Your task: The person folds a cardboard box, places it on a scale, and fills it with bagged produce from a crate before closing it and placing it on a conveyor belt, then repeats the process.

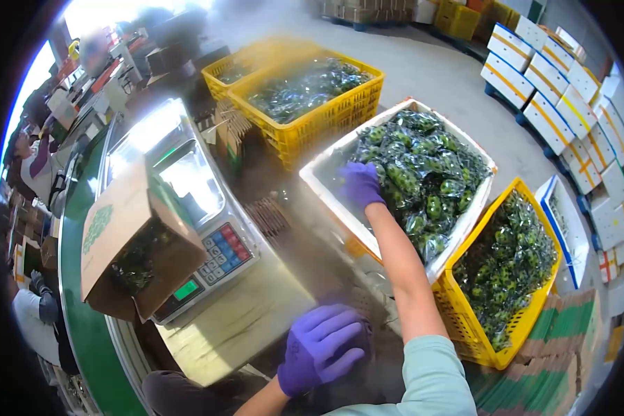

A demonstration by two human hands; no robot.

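The right hand (pixel 362 184), in a thin purple glove, reaches inside the rim of a white foam box (pixel 481 186), beside glossy clear-film packets of green produce (pixel 423 173); its fingers look curled, though haze hides whether they grip anything; the left hand (pixel 322 349), gloved alike, has its fingers loosely spread, holding nothing visible; a tilted cardboard carton (pixel 121 236), open-ended, rests on the keypad scale (pixel 222 253).

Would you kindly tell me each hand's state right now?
Left hand: open, fingers loosely bent, nothing visible in it.
Right hand: beside bagged green produce in the white box; grip cannot be told.
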